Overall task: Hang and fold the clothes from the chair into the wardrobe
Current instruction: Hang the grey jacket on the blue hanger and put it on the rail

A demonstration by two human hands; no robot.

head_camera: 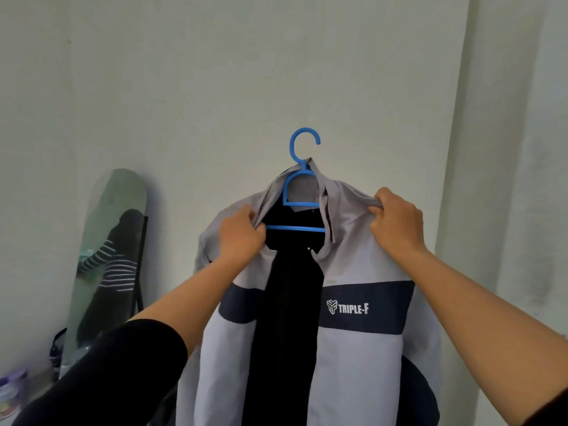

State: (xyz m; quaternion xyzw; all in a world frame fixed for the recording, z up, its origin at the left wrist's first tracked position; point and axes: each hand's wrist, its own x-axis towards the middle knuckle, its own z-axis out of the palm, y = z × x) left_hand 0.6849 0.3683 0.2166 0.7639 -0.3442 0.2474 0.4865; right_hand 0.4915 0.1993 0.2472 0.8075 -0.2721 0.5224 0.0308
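A light grey jacket [362, 358] with a navy chest band and white "TRIPLE-F" lettering hangs open in front of me, its black lining showing down the middle. A blue plastic hanger [302, 192] sits inside its collar, hook up and free in the air. My left hand [241, 233] grips the jacket's left front edge beside the hanger's crossbar. My right hand [396, 219] pinches the fabric at the right shoulder. Chair and wardrobe are out of view.
A pale wall fills the background. An oval standing mirror [107, 247] leans against it at the left, reflecting a person in a striped top. Blurred small items [13, 392] sit at the bottom left. A pale curtain or panel [504, 179] runs down the right side.
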